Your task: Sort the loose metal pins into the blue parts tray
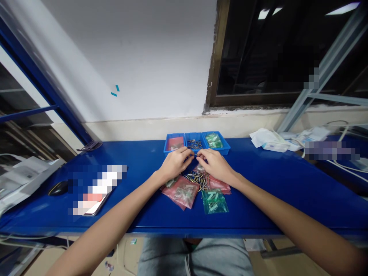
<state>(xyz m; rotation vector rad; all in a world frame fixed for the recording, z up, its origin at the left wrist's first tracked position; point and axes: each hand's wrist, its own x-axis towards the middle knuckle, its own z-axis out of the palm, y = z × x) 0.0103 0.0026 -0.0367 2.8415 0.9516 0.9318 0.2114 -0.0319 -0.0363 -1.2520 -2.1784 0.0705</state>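
Likely workshop: blue bench (264, 184), divided tray (225, 151), small metal pieces (198, 178).

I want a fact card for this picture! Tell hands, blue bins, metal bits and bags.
Left hand: bent fingers, close to right hand
Right hand: bent fingers too
Held: too small to tell
Blue bins: three in a row; metal bits in the middle one
Pile: more metal bits, nearer than bins
Pink bags: beside the pile
Green bag: beside the pile too
Table: blue
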